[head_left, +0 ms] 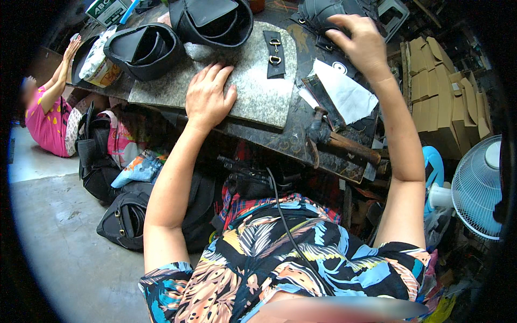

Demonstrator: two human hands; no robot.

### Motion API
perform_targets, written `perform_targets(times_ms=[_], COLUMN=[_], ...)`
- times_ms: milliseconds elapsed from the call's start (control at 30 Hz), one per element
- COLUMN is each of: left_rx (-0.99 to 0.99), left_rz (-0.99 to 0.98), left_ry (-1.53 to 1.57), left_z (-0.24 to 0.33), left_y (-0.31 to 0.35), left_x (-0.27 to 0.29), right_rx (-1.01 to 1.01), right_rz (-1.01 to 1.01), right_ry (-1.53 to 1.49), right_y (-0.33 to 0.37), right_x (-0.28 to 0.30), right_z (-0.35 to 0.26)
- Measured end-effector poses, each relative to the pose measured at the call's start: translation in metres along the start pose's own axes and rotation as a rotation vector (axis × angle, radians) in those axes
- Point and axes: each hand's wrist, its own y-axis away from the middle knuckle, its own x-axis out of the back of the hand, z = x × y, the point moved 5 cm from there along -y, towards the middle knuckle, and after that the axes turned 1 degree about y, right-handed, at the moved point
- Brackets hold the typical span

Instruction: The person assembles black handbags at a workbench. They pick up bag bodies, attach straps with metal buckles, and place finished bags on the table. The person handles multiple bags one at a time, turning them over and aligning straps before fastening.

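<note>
My left hand [210, 97] rests palm down near the front of a speckled grey stone slab [247, 105], fingers stretched out and holding nothing. To its right on the slab lies a short black strap piece [274, 67] with gold-coloured metal fittings. My right hand [360, 46] is over a pile of black pieces [328, 13] at the far right of the bench. Its thumb and forefinger are bent but apart, with nothing visible between them. Rounded black leather-like bag parts [144, 49] stand behind my left hand, at the slab's back edge.
A hammer [353, 148] with a wooden handle lies at the bench's front right, near a white sheet [344, 94]. Flattened cardboard boxes [439, 86] and a fan [476, 185] stand right. Black bags [124, 218] lie on the floor; another person [51, 116] sits left.
</note>
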Motion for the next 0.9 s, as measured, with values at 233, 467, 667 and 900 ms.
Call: perform_targets(times_ms=[233, 467, 667, 900], left_rx=[0.015, 0.015, 0.025, 0.025], left_rz=[-0.019, 0.028, 0.035, 0.025], left_ry=[0.049, 0.062, 0.076, 0.087], left_z=[0.001, 0.006, 0.007, 0.003], left_y=[-0.002, -0.004, -0.004, -0.002], left_x=[0.005, 0.009, 0.011, 0.008], right_rx=[0.205, 0.049, 0.026, -0.146], right_rz=[-0.400, -0.199, 0.164, -0.231], right_ry=[-0.193, -0.098, -0.115, -0.615], right_y=[0.009, -0.034, -0.058, -0.052], right_x=[-0.068, -0.101, -0.114, -0.148], right_z=[-0.104, -0.058, -0.040, -0.044])
